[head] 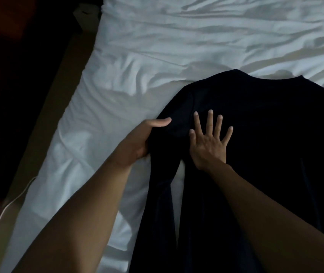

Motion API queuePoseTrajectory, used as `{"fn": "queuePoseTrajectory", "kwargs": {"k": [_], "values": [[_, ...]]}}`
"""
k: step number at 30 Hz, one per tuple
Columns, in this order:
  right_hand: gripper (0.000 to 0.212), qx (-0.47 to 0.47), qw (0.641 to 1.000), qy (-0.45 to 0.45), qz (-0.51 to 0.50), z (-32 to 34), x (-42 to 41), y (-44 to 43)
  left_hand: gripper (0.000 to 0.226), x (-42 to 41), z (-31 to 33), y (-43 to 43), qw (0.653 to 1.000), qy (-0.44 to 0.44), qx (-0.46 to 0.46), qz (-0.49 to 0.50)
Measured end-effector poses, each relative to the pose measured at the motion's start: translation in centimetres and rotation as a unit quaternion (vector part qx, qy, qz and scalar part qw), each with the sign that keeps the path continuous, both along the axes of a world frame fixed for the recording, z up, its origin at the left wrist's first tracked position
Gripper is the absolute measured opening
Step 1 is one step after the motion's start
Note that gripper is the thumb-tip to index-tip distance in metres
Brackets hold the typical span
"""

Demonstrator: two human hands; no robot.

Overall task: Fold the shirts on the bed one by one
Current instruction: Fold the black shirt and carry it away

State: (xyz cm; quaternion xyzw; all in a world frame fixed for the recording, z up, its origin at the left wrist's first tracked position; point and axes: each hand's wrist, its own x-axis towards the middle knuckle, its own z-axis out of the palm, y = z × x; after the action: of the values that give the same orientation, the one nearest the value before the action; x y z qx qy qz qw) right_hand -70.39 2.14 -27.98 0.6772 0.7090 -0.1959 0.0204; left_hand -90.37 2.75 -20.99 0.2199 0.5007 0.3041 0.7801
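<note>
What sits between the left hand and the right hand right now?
Only dark shirt fabric. Its sleeve area spans the gap between the left hand, gripping its edge, and the right hand, flat on it. The head view shows this.

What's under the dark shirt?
The white sheet shows around the dark shirt and through a gap beside its sleeve. The left hand grips the sleeve edge, fingers hidden beneath. Anything else is covered.

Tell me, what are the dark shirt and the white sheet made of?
The dark shirt looks like soft, matte cloth, probably a cotton-like knit. It drapes limply and bunches where the left hand grips its edge, though the dim light hides the weave. The white bed sheet looks like thin, matte woven fabric, likely cotton, with many soft creases.
</note>
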Motion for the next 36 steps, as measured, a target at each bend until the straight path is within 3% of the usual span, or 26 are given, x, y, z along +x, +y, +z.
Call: {"fn": "queuePoseTrajectory", "kwargs": {"k": [9, 12, 14, 16, 18, 20, 22, 23, 24, 26, 28, 29, 33, 36], "values": [[0.059, 0.018, 1.0, -0.009, -0.018, -0.8, -0.5, 1.0, 0.034, -5.0, -0.4, -5.8, 0.976, 0.159, -0.087, -0.121], [0.059, 0.021, 1.0, -0.014, -0.017, -0.7, -0.6, 1.1, 0.029, -6.2, 0.0, -6.7, 0.987, 0.143, -0.077, -0.019], [0.059, 0.02, 0.999, -0.019, -0.018, -0.6, -0.8, 1.1, 0.037, -7.7, 0.8, -5.7, 0.991, 0.098, -0.065, 0.067], [0.059, 0.009, 0.999, -0.023, -0.026, -0.5, -1.0, 1.2, 0.042, -9.7, 2.3, -4.2, 0.993, 0.078, -0.044, 0.072], [0.06, -0.004, 0.999, -0.029, -0.032, -0.2, -1.2, 1.4, 0.038, -11.7, 3.7, -2.9, 0.986, 0.162, -0.02, -0.018], [0.061, -0.023, 0.999, -0.028, -0.04, 0.4, -1.5, 1.7, 0.032, -13.5, 4.2, -2.7, 0.941, 0.286, -0.034, -0.177], [0.062, -0.031, 0.997, -0.003, -0.067, 1.4, -2.7, 1.8, 0.02, -14.9, 3.9, -3.3, 0.893, 0.345, -0.067, -0.282], [0.063, -0.033, 0.996, 0.021, -0.086, 2.0, -3.7, 1.7, 0.017, -15.4, 3.5, -3.8, 0.893, 0.348, -0.077, -0.275], [0.063, -0.034, 0.993, 0.046, -0.104, 2.6, -5.0, 1.5, 0.019, -15.9, 3.1, -4.2, 0.917, 0.318, -0.086, -0.224], [0.065, -0.034, 0.99, 0.082, -0.105, 3.6, -7.7, 0.6, 0.033, -16.1, 2.6, -5.5, 0.981, 0.144, -0.122, -0.049], [0.067, -0.039, 0.994, 0.085, -0.056, 3.7, -10.4, -1.1, 0.039, -15.8, 3.2, -6.8, 0.987, -0.011, -0.152, 0.047], [0.068, -0.042, 0.996, 0.074, -0.03, 3.4, -11.4, -1.9, 0.039, -16.0, 3.4, -7.3, 0.988, -0.03, -0.148, 0.038], [0.072, -0.035, 0.999, 0.009, -0.02, 1.7, -13.1, -3.0, 0.044, -18.9, 3.6, -8.8, 0.977, 0.12, -0.088, -0.151], [0.07, -0.032, 0.999, -0.024, -0.034, 1.3, -13.8, -3.0, 0.036, -20.7, 2.7, -11.3, 0.959, 0.221, -0.085, -0.157]]}}
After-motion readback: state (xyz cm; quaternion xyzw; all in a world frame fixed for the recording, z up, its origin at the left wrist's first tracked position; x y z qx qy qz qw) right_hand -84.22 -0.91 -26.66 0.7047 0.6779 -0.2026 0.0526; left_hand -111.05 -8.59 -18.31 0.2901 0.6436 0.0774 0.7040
